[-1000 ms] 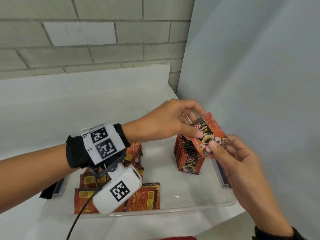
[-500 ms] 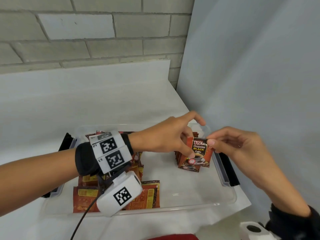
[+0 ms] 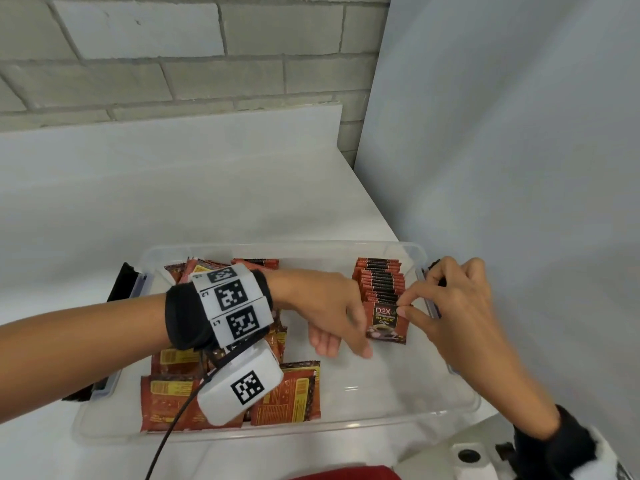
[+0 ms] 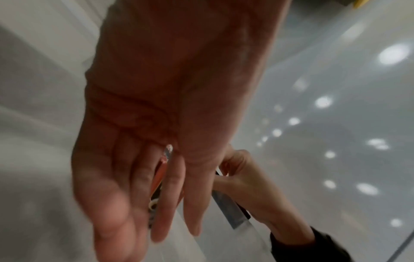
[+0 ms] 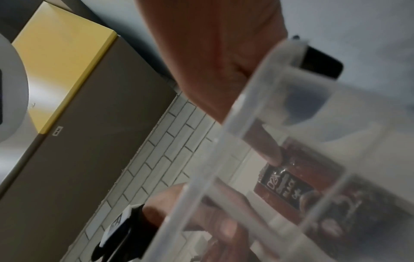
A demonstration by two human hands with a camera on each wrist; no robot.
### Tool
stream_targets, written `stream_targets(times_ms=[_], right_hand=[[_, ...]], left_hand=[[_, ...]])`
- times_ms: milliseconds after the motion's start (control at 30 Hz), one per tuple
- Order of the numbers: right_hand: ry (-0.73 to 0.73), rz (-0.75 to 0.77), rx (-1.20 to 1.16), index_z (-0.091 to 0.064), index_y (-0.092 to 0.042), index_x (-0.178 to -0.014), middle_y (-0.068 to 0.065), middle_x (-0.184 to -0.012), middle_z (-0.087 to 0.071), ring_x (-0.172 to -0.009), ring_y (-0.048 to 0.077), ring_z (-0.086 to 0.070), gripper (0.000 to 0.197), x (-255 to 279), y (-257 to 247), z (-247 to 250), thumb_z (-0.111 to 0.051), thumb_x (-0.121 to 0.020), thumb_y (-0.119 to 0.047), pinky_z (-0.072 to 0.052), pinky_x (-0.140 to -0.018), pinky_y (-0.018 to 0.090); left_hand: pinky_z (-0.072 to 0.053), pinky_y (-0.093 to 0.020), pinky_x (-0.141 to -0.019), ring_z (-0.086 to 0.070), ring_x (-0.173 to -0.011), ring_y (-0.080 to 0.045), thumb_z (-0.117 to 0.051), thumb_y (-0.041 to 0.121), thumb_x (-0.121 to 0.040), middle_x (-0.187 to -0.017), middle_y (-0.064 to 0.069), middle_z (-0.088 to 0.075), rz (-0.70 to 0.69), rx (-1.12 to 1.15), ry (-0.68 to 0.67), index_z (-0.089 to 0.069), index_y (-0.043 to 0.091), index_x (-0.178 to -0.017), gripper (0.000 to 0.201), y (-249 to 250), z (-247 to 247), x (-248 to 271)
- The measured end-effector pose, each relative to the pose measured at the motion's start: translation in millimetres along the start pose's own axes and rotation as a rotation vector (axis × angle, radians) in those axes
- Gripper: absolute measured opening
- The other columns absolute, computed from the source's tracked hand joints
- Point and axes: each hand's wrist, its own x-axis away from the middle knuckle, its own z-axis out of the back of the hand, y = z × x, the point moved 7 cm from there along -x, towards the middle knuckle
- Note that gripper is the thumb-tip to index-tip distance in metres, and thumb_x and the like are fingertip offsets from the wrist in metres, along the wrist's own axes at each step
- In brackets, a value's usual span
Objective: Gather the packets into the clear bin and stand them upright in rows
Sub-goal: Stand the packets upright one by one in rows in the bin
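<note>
Now lowered into the bin (image 3: 446,415) against the upright row (image 3: 381,282), packet (image 3: 386,322) pinched at top by right hand (image 3: 450,306), left hand (image 3: 332,317) flat-fingered beside; light, floppy, best held by edges.

Red-and-black packets (image 3: 387,320) fill a clear bin (image 3: 242,434); black-and-white checkered wristband (image 3: 230,308).

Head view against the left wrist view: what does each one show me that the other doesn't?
Head view only: the clear bin, the upright row of packets at its right end, and loose packets lying flat at its left. Left wrist view only: the left hand from the palm side, fingers straight. Both: the front packet, edge-on at the wrist, and the right hand pinching its top corner.
</note>
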Motion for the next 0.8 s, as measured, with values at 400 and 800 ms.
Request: stream_targets(times_ms=[400,800], right_hand=[[-0.401,0.291,-0.112,-0.069,-0.01,-0.1,0.006,-0.086,-0.066,-0.07,0.022,-0.066,0.031,19,-52,-29,-0.076,-0.071,-0.002,-0.053,-0.059,0.024],[-0.683,-0.039,0.13,-0.042,-0.012,-0.134,0.006,-0.134,-0.049,-0.114,0.024,-0.055,0.032,17,-38,-52,-0.042,-0.103,-0.015,-0.043,-0.089,0.027]], left_hand=[[-0.056,-0.03,-0.073,-0.062,-0.056,-0.011,-0.058,0.031,-0.095,-0.091,-0.015,-0.071,0.043,-0.004,-0.172,-0.044,0.016,-0.14,0.049,-3,-16,-7],[-0.035,-0.016,-0.103,-0.036,-0.134,-0.006,-0.036,-0.012,-0.094,-0.146,0.007,-0.04,-0.022,0.578,0.032,-0.028,0.018,-0.149,0.063,-13,3,-1]])
